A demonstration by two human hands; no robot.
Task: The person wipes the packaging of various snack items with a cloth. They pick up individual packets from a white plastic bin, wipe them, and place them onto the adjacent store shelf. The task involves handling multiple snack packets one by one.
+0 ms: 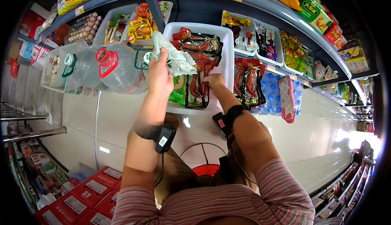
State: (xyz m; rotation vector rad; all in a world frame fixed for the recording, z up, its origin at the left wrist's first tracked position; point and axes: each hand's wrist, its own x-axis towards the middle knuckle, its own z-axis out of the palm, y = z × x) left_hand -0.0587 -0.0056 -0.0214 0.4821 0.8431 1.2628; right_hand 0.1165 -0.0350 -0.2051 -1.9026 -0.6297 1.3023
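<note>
My left hand (162, 72) grips a crumpled pale green cloth (174, 57) above the left side of a white plastic tray (227, 46). Inside the tray lie several vacuum-packed meat snacks (198, 45) in red and black packaging, with green packets (177, 94) at its near left. My right hand (214, 81) is in the tray, its curled fingertips at the edge of a red and black meat packet (198, 87); whether they pinch it cannot be told. More such packets (250, 81) lie just outside the tray's right wall.
Large clear plastic bottles (122, 67) stand left of the tray. Shelves behind hold white bins (268, 41) of packaged snacks. Shrink-wrapped bottles (270, 89) and a patterned pink pack (286, 99) lie to the right. Red cartons (88, 194) are at the lower left, a red round stool (206, 170) below me.
</note>
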